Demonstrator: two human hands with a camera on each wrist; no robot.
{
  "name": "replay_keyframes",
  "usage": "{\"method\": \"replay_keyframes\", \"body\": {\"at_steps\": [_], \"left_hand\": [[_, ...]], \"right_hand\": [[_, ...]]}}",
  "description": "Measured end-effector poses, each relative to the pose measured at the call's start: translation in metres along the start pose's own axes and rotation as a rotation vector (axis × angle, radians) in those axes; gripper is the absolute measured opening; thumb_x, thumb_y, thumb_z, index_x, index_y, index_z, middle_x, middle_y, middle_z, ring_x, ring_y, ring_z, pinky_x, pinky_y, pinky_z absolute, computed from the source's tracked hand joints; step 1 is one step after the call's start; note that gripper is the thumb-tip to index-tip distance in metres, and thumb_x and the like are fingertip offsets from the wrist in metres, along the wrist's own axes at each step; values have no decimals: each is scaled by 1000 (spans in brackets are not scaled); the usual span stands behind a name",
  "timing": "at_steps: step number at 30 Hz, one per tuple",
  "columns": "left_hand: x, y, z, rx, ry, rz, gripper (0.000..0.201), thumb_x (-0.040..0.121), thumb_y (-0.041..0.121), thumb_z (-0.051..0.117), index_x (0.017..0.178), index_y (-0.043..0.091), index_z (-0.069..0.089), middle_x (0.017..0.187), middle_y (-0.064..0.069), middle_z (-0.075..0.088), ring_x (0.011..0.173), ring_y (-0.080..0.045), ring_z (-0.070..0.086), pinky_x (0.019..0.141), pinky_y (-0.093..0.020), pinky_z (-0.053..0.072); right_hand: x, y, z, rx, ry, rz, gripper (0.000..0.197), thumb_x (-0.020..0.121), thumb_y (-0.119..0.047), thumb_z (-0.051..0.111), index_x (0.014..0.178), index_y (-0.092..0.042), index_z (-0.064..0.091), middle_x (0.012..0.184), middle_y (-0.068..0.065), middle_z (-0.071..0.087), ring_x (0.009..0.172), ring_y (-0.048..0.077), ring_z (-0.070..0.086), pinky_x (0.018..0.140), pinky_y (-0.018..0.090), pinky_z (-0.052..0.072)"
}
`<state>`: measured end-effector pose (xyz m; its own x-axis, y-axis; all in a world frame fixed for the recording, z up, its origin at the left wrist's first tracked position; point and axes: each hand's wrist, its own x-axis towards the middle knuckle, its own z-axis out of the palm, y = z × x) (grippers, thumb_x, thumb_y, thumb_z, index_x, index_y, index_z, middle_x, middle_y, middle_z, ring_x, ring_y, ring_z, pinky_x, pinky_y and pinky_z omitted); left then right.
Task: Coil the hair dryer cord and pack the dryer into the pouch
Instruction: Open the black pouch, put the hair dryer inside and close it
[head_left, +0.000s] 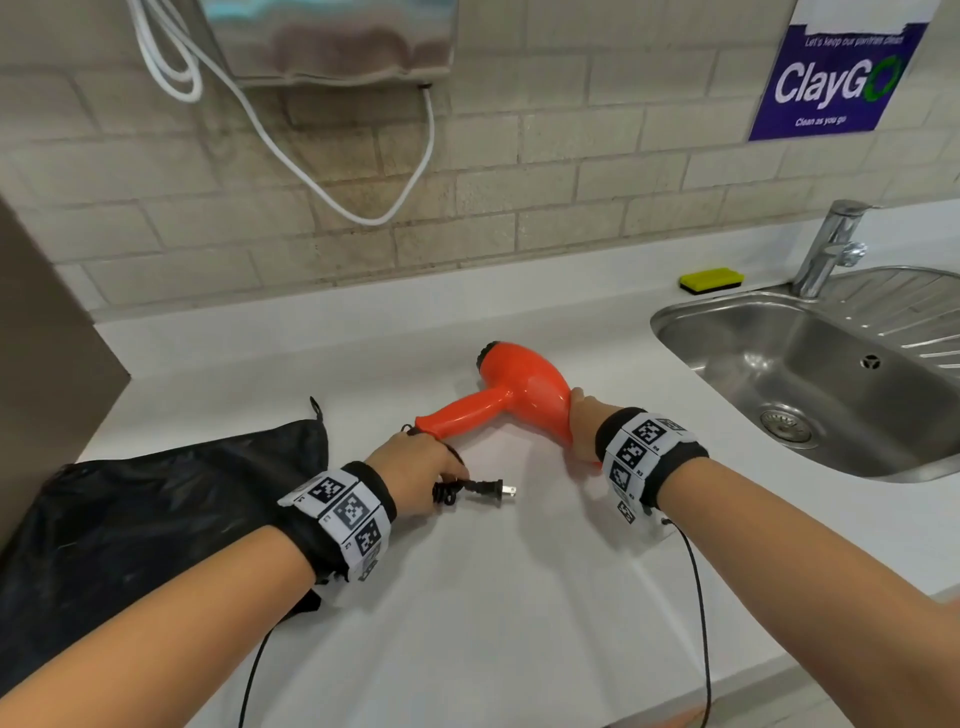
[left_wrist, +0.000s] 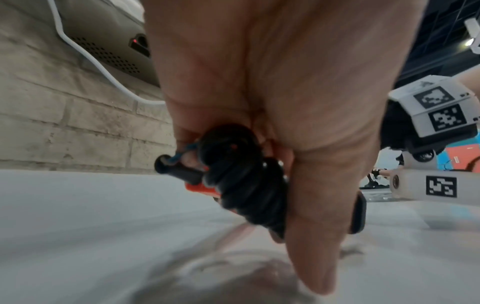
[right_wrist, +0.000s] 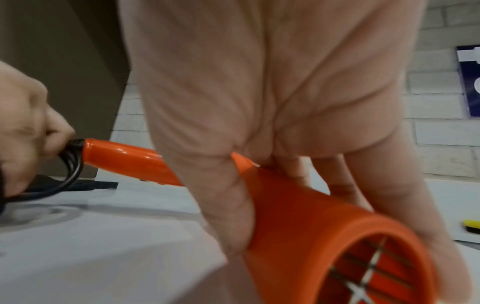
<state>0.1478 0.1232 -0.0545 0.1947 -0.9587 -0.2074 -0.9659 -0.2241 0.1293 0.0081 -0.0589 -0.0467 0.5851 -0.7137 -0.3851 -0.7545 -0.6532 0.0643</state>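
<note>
An orange hair dryer (head_left: 511, 397) lies on the white counter (head_left: 519, 597), handle pointing left. My right hand (head_left: 582, 428) grips its barrel (right_wrist: 298, 209) near the nozzle. My left hand (head_left: 415, 475) holds the coiled black cord (left_wrist: 241, 181) at the end of the handle (right_wrist: 124, 158). The plug (head_left: 493, 491) sticks out to the right of that hand. The black pouch (head_left: 145, 509) lies flat on the counter at the left, partly under my left forearm.
A steel sink (head_left: 810, 374) with a tap (head_left: 831, 249) is set into the counter at the right. A yellow sponge (head_left: 710, 280) sits by the wall. White cables (head_left: 337, 171) hang from a wall unit. A brown panel (head_left: 47, 364) stands at the left.
</note>
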Motion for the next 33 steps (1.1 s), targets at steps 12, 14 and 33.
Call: {"method": "replay_keyframes", "body": {"at_steps": [12,14,33], "left_hand": [[10,13,10,233,-164,-186,28,81,35,58,105,20,56,110,-1,61,106,-24,54,97,-39,36],[8,15,11,195,-140,-228,30,83,34,57,110,21,56,115,-1,58,109,-23,53,95,-38,40],[-13,2,11,-406,89,-383,22,82,12,64,102,17,71,110,-2,69,98,-13,61,83,-14,39]], "right_hand": [[-6,-7,13,17,36,25,100,79,-15,62,145,-10,-13,137,11,35,117,33,52,93,43,44],[-8,-6,13,15,25,16,103,78,-15,63,144,-12,-16,137,10,34,117,34,51,93,43,44],[-22,-14,-10,-5,217,-125,58,88,-19,54,135,-1,26,126,13,46,112,26,53,89,32,45]]}}
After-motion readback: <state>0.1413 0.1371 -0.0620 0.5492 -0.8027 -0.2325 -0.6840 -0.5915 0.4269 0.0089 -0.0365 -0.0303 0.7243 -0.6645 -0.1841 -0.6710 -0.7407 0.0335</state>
